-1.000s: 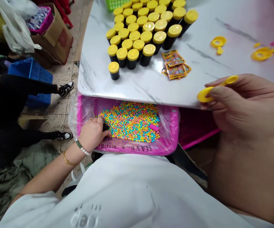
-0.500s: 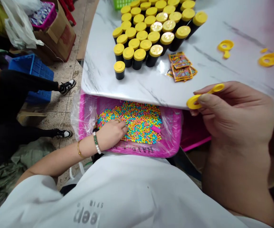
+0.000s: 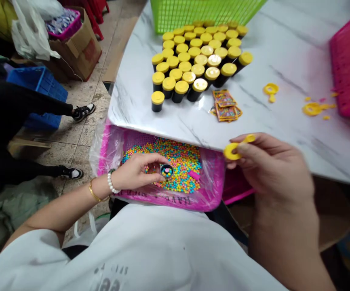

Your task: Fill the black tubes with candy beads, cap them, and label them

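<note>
Filling, apparently: left hand gripping cup over basket; right hand pinching yellow ring right of basket; next likely requiring alignment.

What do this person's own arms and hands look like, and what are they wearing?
Both the left hand and right hand are ungloved. A loose white sleeve covers the upper left arm. The left wrist carries a white-beaded bracelet and a slim gold-coloured bangle. No jewellery shows on the right wrist or forearm.

Speckled floor tiles (dark-jointed) run beside a white, marble-veined table.
</note>
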`<act>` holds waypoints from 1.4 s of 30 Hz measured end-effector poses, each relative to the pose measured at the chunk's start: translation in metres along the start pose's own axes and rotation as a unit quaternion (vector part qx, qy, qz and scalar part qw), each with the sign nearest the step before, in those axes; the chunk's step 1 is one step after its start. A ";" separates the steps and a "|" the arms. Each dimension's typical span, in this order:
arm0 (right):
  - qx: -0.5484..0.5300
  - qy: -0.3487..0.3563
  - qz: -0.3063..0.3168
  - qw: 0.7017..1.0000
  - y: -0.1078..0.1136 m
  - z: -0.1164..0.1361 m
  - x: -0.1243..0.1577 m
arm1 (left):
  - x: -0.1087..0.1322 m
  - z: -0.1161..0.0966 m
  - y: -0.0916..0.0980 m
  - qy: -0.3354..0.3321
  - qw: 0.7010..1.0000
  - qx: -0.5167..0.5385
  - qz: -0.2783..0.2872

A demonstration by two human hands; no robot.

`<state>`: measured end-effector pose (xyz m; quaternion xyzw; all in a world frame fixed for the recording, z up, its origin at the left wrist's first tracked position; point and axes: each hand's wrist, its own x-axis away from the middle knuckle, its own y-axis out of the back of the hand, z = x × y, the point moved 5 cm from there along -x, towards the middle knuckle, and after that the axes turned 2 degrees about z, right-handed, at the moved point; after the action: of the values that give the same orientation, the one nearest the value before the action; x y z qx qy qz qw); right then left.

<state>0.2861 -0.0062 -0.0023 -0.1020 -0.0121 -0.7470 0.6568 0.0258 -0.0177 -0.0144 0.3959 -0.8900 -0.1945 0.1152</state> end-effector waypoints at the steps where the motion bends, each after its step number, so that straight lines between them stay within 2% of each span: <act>1: 0.001 -0.025 0.027 0.999 -0.007 -0.003 0.001 | -0.003 -0.005 0.004 -0.017 0.999 -0.018 -0.038; 4: 0.002 -0.045 0.067 0.997 -0.023 -0.003 -0.003 | -0.020 -0.018 0.020 -0.044 0.983 -0.055 -0.169; 6: -0.007 -0.019 0.052 0.998 -0.027 0.004 -0.012 | -0.037 -0.020 0.028 -0.038 0.975 -0.053 -0.213; 10: -0.011 -0.017 0.051 0.999 -0.035 0.015 -0.035 | -0.072 -0.017 0.036 -0.018 0.970 -0.076 -0.232; 13: 0.000 -0.040 0.064 0.997 -0.044 0.014 -0.048 | -0.084 -0.015 0.036 -0.021 0.968 -0.110 -0.224; 21: 0.019 -0.065 0.111 0.991 -0.075 0.001 -0.065 | -0.081 -0.009 0.033 -0.057 0.957 -0.143 -0.246; 24: 0.011 -0.037 0.101 0.994 -0.071 0.008 -0.065 | -0.078 -0.009 0.032 -0.066 0.952 -0.140 -0.264; 27: -0.009 0.016 0.067 0.998 -0.056 0.016 -0.059 | -0.067 -0.012 0.027 -0.088 0.944 -0.154 -0.278; 30: -0.023 0.037 0.039 0.998 -0.043 0.017 -0.051 | -0.050 -0.023 0.016 -0.186 0.923 -0.228 -0.248; 33: -0.030 0.025 0.035 0.999 -0.040 0.011 -0.047 | -0.036 -0.030 0.007 -0.299 0.875 -0.310 -0.220; 36: -0.040 0.015 0.035 0.998 -0.042 0.008 -0.047 | -0.035 -0.029 0.007 -0.330 0.850 -0.345 -0.221; 39: -0.056 0.019 0.038 0.998 -0.043 0.011 -0.049 | -0.041 -0.029 0.008 -0.320 0.864 -0.332 -0.201; 42: -0.060 0.006 0.044 0.997 -0.042 0.013 -0.050 | -0.049 -0.028 0.013 -0.245 0.928 -0.216 -0.179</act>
<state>0.2528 0.0509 0.0072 -0.1372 0.0407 -0.7171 0.6821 0.0597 0.0192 0.0142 0.4539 -0.7415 -0.4904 -0.0604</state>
